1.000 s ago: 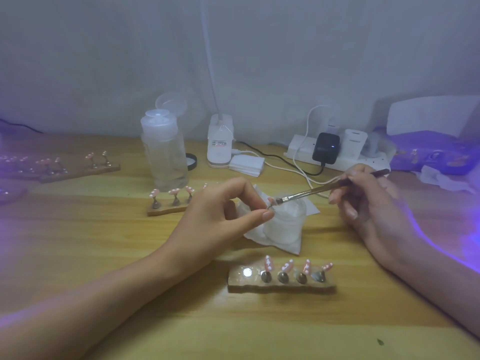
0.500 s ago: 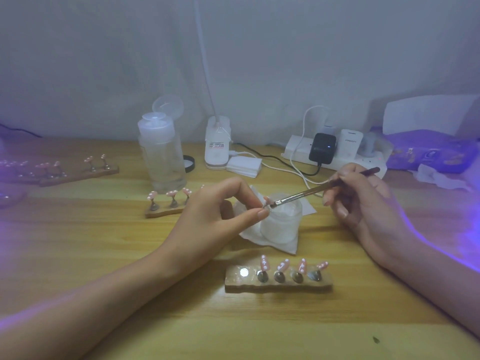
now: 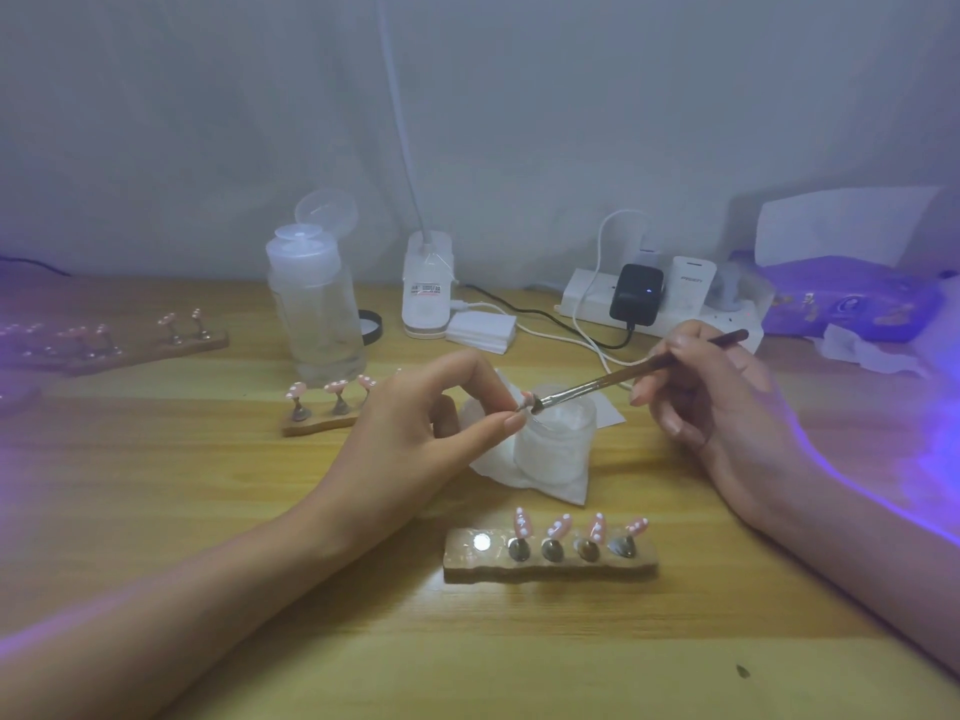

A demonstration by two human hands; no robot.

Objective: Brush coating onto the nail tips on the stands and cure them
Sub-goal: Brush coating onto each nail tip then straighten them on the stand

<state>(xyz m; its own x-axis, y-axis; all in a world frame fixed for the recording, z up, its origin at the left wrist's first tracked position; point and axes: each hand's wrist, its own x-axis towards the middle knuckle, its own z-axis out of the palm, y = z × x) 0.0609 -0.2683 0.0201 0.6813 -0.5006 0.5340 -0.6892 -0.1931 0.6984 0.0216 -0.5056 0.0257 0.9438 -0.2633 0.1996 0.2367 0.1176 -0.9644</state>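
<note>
While the left hand [image 3: 415, 423] pinches one nail tip [image 3: 523, 400] between thumb and forefinger, the right hand [image 3: 717, 402] grips one brush [image 3: 623, 379] in curled fingers, bristles touching that tip. The held tip sits just above the rim of one frosted jar [image 3: 556, 449], which stands on a white wipe [image 3: 550, 488]. It looks small and pinkish; finer detail is too blurred to read.

Stands counted: three.
- The near stand [image 3: 550, 563], front centre of the table [image 3: 208, 511], carries four tips [image 3: 558, 527] on pegs, upright to slightly tilted, pink with white dots. One bare shiny disc [image 3: 482, 542] sits at its left end.
- The middle stand [image 3: 322, 420], behind the left hand, shows three pink dotted tips; the hand hides the rest.
- The far stand [image 3: 156, 345], back left, holds several tips; count unclear in purple haze.

Also along the back:
- one clear bottle [image 3: 317, 314], flip cap open
- one white lamp base [image 3: 428, 288]
- one power strip [image 3: 587, 296] with a black adapter [image 3: 636, 293] plugged in
- one stack of white pads [image 3: 480, 330]
</note>
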